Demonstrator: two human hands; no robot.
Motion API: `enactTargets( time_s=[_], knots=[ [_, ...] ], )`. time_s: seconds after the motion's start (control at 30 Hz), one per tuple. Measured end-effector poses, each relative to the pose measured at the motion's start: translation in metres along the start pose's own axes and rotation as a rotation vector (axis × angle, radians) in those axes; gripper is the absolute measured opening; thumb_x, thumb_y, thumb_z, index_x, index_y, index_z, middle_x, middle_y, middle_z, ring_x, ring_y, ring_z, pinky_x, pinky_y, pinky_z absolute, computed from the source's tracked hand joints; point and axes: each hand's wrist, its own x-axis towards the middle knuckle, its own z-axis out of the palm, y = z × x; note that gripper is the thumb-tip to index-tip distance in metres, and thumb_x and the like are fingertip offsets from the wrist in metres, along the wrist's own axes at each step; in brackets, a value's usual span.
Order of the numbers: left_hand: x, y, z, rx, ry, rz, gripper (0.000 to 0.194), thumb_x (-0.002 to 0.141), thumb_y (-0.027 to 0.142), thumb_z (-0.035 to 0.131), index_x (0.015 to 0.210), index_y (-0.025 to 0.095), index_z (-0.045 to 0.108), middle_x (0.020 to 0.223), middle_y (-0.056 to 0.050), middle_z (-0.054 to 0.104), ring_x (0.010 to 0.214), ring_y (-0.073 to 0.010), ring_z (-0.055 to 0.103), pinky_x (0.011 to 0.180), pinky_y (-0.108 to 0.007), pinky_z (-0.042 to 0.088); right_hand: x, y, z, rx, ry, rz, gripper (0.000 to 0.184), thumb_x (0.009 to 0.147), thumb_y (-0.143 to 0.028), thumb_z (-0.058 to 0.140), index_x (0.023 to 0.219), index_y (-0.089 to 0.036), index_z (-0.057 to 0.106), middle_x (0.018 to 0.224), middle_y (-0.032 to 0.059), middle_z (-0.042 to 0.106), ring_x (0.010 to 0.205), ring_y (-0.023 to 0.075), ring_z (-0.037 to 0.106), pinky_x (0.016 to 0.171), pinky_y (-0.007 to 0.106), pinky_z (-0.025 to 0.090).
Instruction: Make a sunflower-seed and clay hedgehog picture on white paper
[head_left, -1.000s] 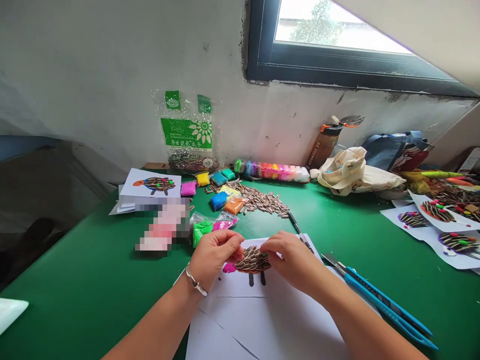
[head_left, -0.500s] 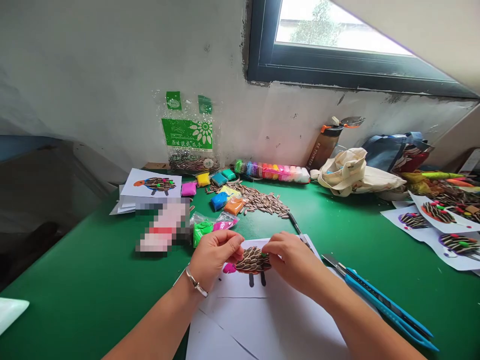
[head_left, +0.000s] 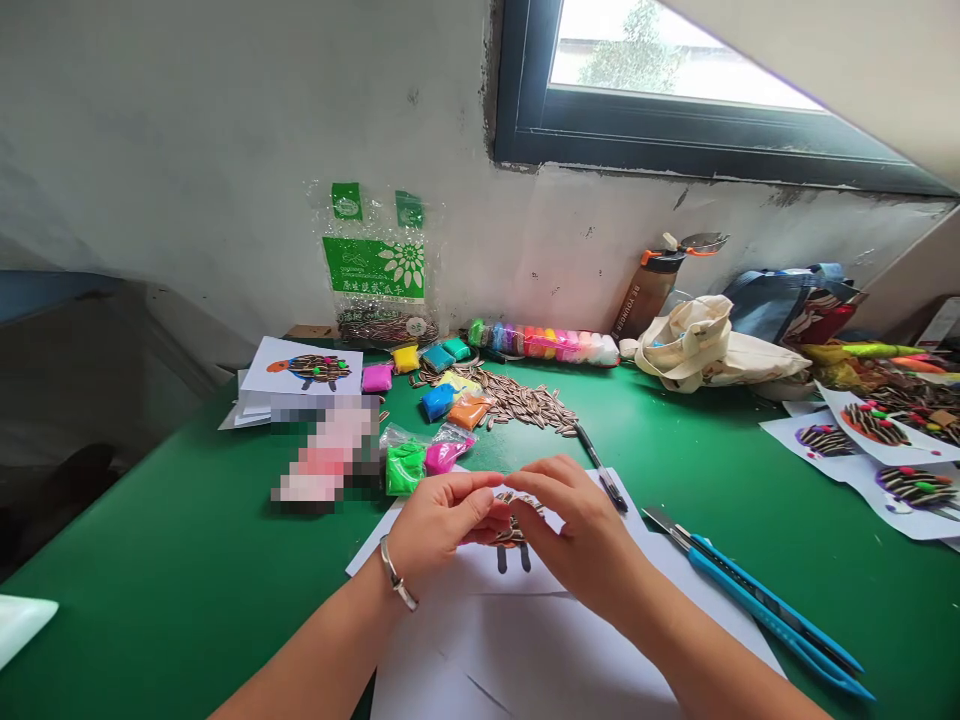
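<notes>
My left hand (head_left: 454, 515) is closed in a pinch, thumb against the fingers. My right hand (head_left: 581, 525) meets it, its bent thumb and forefinger at the left fingertips; anything between them is too small to make out. Below both hands lies a white paper sheet (head_left: 540, 640). On it is an animal picture (head_left: 514, 535) with a body of striped sunflower seeds and two dark legs, its head and much of its body hidden by my hands. A pen (head_left: 604, 470) lies at the sheet's far right corner.
Loose sunflower seeds (head_left: 529, 400) are heaped behind the sheet. Coloured clay packets, green (head_left: 406, 467) and blue (head_left: 439, 402) among them, lie left. A blue utility knife (head_left: 765, 605) rests at right. Finished seed pictures (head_left: 919, 485) and a cloth bag (head_left: 690, 345) are farther off.
My right hand has moved off the seed body to the left fingertips. The left hand has shifted slightly right and now covers the pink head.
</notes>
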Motion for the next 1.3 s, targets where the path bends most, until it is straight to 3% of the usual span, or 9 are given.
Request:
enactTargets(
  time_s=[0.1, 0.27, 0.4, 0.5, 0.57, 0.63, 0.83, 1.1, 1.3],
  knots=[
    [-0.002, -0.003, 0.002, -0.006, -0.07, 0.006, 0.061, 0.065, 0.048, 0.075, 0.115, 0.014, 0.063, 0.088, -0.009, 0.072, 0.084, -0.0236, 0.068, 0.079, -0.038, 0.053, -0.001, -0.007, 0.006, 0.029, -0.051, 0.013, 0.02, 0.085, -0.015, 0.055, 0.097, -0.025, 0.066, 0.088, 0.0044, 0.064, 0.084, 0.0181, 0.053, 0.072, 0.03, 0.045],
    [-0.006, -0.003, 0.006, -0.034, -0.093, -0.041, 0.067, 0.068, 0.05, 0.073, 0.124, 0.018, 0.056, 0.093, -0.009, 0.071, 0.087, -0.0232, 0.068, 0.08, -0.036, 0.052, 0.0, -0.007, 0.007, 0.085, -0.097, 0.071, 0.016, 0.087, -0.015, 0.053, 0.086, -0.024, 0.066, 0.082, 0.0031, 0.064, 0.08, 0.0167, 0.054, 0.068, 0.028, 0.045],
    [-0.006, 0.006, 0.0, -0.023, -0.074, -0.02, 0.065, 0.071, 0.052, 0.069, 0.123, 0.016, 0.056, 0.088, -0.01, 0.072, 0.084, -0.0242, 0.069, 0.079, -0.038, 0.052, 0.003, 0.006, 0.001, 0.159, -0.046, 0.134, 0.015, 0.087, -0.02, 0.053, 0.086, -0.023, 0.067, 0.078, 0.0021, 0.063, 0.079, 0.016, 0.056, 0.068, 0.027, 0.045],
    [-0.004, 0.014, -0.011, 0.192, 0.075, 0.114, 0.052, 0.069, 0.048, 0.07, 0.108, 0.014, 0.065, 0.084, -0.009, 0.072, 0.084, -0.0246, 0.067, 0.077, -0.035, 0.052, 0.004, 0.016, 0.0, 0.089, -0.016, 0.146, 0.016, 0.086, -0.018, 0.054, 0.089, -0.024, 0.069, 0.082, 0.003, 0.064, 0.083, 0.0176, 0.056, 0.073, 0.03, 0.044],
    [-0.002, 0.014, -0.017, 0.44, 0.19, 0.192, 0.039, 0.069, 0.041, 0.07, 0.1, 0.017, 0.069, 0.087, -0.007, 0.073, 0.085, -0.024, 0.066, 0.076, -0.032, 0.05, 0.004, 0.019, 0.003, -0.007, -0.052, 0.12, 0.017, 0.084, -0.016, 0.055, 0.086, -0.025, 0.07, 0.085, 0.0033, 0.065, 0.083, 0.0182, 0.055, 0.074, 0.031, 0.042],
    [-0.001, 0.012, -0.02, 0.683, 0.233, 0.259, 0.029, 0.072, 0.035, 0.066, 0.097, 0.022, 0.071, 0.089, -0.004, 0.073, 0.083, -0.0233, 0.065, 0.074, -0.03, 0.048, 0.004, 0.019, 0.009, -0.094, -0.111, 0.084, 0.018, 0.083, -0.014, 0.056, 0.082, -0.025, 0.071, 0.084, 0.0032, 0.066, 0.081, 0.018, 0.053, 0.072, 0.031, 0.04],
    [0.002, -0.001, -0.019, 1.147, 0.095, 0.338, 0.023, 0.078, 0.025, 0.054, 0.092, 0.026, 0.071, 0.084, -0.004, 0.071, 0.077, -0.0226, 0.064, 0.066, -0.028, 0.042, 0.004, 0.015, 0.02, -0.171, -0.202, 0.059, 0.019, 0.081, -0.011, 0.057, 0.082, -0.024, 0.071, 0.079, 0.0032, 0.066, 0.076, 0.0167, 0.052, 0.069, 0.029, 0.036],
    [0.004, -0.004, -0.021, 1.261, 0.049, 0.336, 0.018, 0.08, 0.023, 0.05, 0.085, 0.023, 0.068, 0.091, -0.006, 0.07, 0.09, -0.0236, 0.061, 0.075, -0.029, 0.041, 0.003, 0.016, 0.027, -0.237, -0.233, 0.032, 0.017, 0.082, -0.014, 0.056, 0.08, -0.024, 0.07, 0.079, 0.0028, 0.066, 0.077, 0.0174, 0.047, 0.068, 0.03, 0.031],
    [0.004, -0.003, -0.019, 1.33, 0.025, 0.32, 0.015, 0.079, 0.018, 0.049, 0.076, 0.022, 0.063, 0.08, -0.002, 0.067, 0.077, -0.0194, 0.06, 0.065, -0.027, 0.039, 0.0, 0.017, 0.028, -0.246, -0.234, 0.047, 0.013, 0.081, -0.018, 0.059, 0.084, -0.025, 0.069, 0.082, 0.002, 0.066, 0.078, 0.0174, 0.047, 0.069, 0.031, 0.03]
  ],
)
